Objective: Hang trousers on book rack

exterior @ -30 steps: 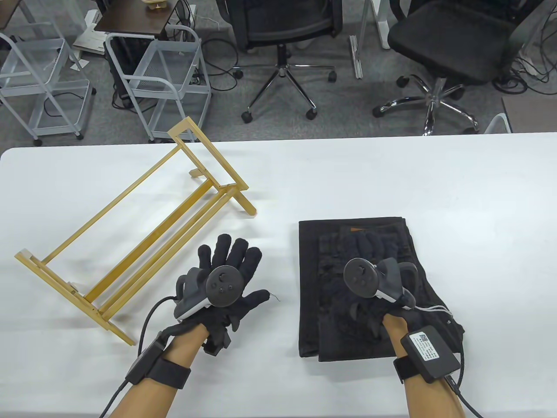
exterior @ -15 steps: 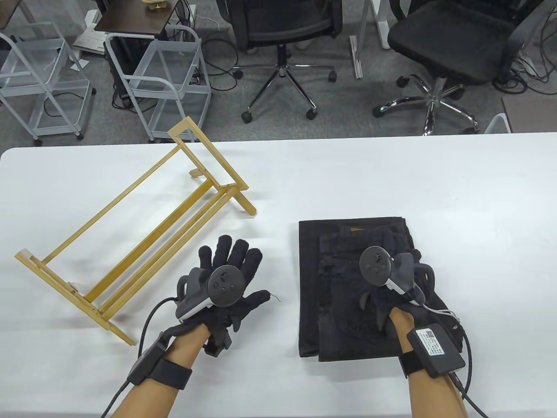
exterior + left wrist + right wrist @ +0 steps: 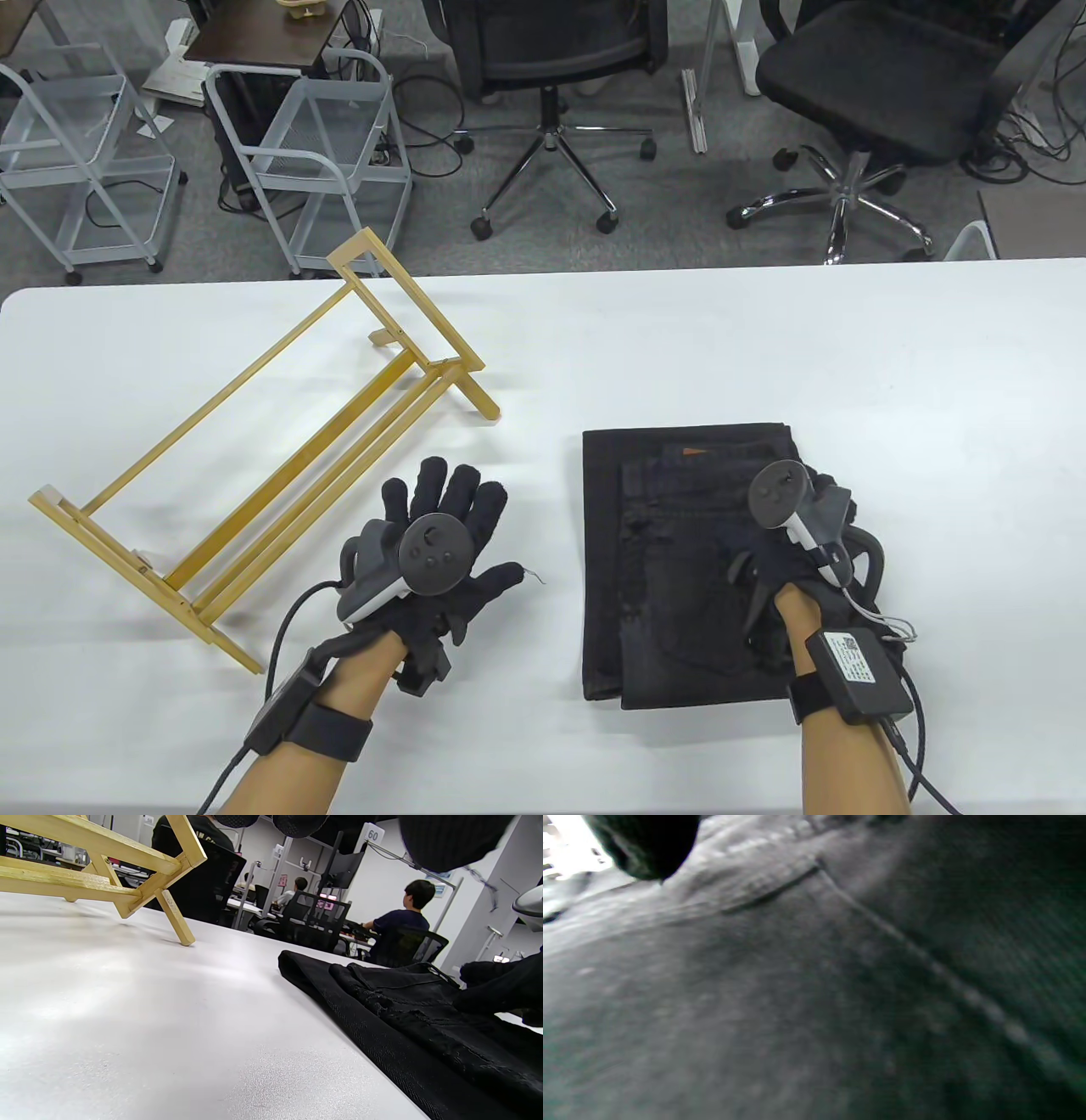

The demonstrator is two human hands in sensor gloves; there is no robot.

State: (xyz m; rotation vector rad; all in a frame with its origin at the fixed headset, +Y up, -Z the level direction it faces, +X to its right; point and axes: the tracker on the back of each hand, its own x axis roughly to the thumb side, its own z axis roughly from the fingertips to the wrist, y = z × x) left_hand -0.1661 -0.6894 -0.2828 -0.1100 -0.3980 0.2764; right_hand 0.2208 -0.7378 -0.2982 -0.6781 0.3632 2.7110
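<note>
Since the earlier frames the right hand (image 3: 793, 560) has slid from the middle of the folded black trousers (image 3: 679, 577) toward their 3 o'clock edge, tilting so its tracker now faces 9 o'clock; whether its fingers grip the cloth I cannot tell. The left hand (image 3: 441, 552) has barely moved: it lies flat on the white table (image 3: 764, 356), fingers spread, holding nothing. The trousers have not shifted; they lie folded at the table's 5 o'clock, well apart from the wooden book rack (image 3: 263, 458), which stands at 9 o'clock. A strip of bare table separates the left hand from the trousers' 9 o'clock fold. Bare table runs from the trousers toward 12 and 3 o'clock.
</note>
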